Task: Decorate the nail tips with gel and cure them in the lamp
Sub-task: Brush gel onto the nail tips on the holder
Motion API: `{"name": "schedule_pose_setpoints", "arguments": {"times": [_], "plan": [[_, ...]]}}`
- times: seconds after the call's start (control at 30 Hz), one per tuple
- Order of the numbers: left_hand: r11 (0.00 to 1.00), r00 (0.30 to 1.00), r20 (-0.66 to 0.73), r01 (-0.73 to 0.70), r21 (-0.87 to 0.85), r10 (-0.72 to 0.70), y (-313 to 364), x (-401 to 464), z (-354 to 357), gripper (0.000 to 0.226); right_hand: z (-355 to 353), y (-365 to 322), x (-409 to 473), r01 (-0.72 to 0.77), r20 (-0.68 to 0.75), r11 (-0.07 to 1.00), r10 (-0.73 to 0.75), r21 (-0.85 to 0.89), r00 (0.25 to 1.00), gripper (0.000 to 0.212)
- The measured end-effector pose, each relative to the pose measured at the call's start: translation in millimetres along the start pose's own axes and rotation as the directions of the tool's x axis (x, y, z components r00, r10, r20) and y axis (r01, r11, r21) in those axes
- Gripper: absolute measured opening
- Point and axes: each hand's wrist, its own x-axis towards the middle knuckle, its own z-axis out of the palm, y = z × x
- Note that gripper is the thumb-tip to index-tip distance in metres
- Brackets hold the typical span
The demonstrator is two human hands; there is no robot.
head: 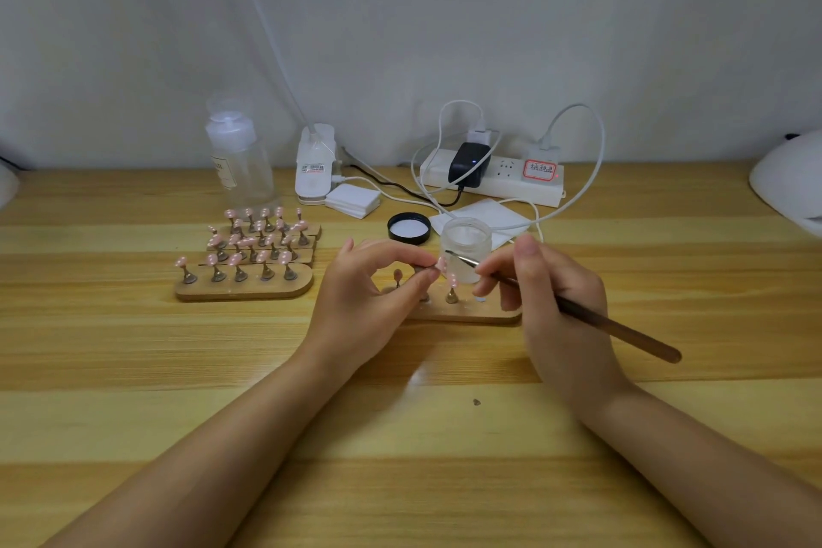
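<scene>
Head view looks down on a wooden bench (pixel 133 347), with both forearms reaching in from the near edge. Left hand (pixel 369 294) has its grip closed in a pinch on a small stand bearing a pink tip (pixel 441 263), thumb and forefinger meeting at the stand's stem, held just above a wooden holder (pixel 467 314). Right hand (pixel 547 303) has its grip closed round a brush (pixel 578 311), whose dark handle runs out to the right and whose fine point lies just beside the pinched tip. On the holder below stands another tip (pixel 452 280) on its metal stand, and a bare stand (pixel 397 278) shows behind the left fingers. Just behind the holder sits a frosted jar (pixel 467 240), open, with its black lid (pixel 409 228) lying to the left of it, and a white wipe (pixel 485 214) behind. To the left, well apart from the hands, four more holders (pixel 244 287) sit in rows, filled with pink tips on stands. Farther back are a stack of white pads (pixel 353 200), a clear bottle (pixel 238 156), a small white device (pixel 315 167) and a power strip (pixel 493 180) with plugs and looping white cables. At the far right edge, part of a white lamp (pixel 787 182) shows.
</scene>
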Motion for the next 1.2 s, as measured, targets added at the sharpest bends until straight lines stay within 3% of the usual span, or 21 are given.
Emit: {"name": "schedule_pose_setpoints", "arguments": {"times": [0.3,0.47,0.67,0.9,1.2], "plan": [[1.000,1.000,-0.001,0.012,-0.009,-0.012,1.8,-0.3,-0.8,0.012,1.1,-5.0,-4.9,-0.013,0.019,0.996,0.011,0.089,1.000,0.048],[1.000,1.000,-0.006,-0.002,-0.022,0.002,2.7,-0.5,-1.0,0.013,-0.9,-3.7,-2.4,0.047,-0.037,0.998,-0.045,0.043,0.998,0.041],[0.995,0.996,-0.003,-0.091,-0.039,0.091,5.8,-0.3,-1.5,0.017,-0.1,-3.1,-2.8,0.063,0.001,0.998,-0.063,-0.010,0.998,0.036],[0.999,0.999,0.012,-0.042,0.002,0.042,1.0,-0.7,-0.1,0.019,0.4,-2.4,-1.9,0.029,0.049,0.998,-0.026,-0.052,0.998,0.037],[0.999,0.999,0.011,-0.043,0.011,0.043,-0.1,-0.7,0.6,0.018,-3.5,-0.1,-3.2,0.087,-0.010,0.996,-0.086,0.036,0.996,0.044]]}}
